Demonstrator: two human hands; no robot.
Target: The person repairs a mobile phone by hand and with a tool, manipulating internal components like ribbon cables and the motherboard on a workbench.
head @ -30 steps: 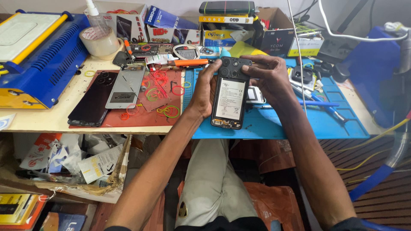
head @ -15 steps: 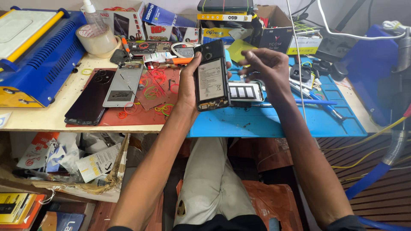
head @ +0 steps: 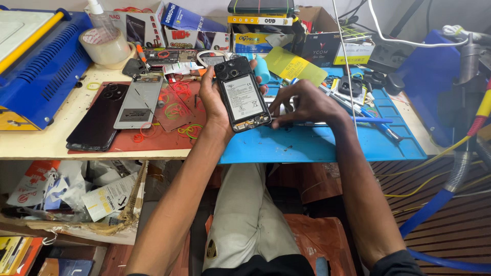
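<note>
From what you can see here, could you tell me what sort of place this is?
Probably a phone repair bench: the left hand holds an opened phone, a blue work mat lies beneath, phone boxes behind.

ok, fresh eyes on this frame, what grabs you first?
First, the opened phone with its back off and battery showing, held upright in the left hand at mid-bench. Beside it the right hand presses down on the blue mat. Left of them, a black phone and a grey back panel lie on a red mat strewn with rubber bands.
</note>
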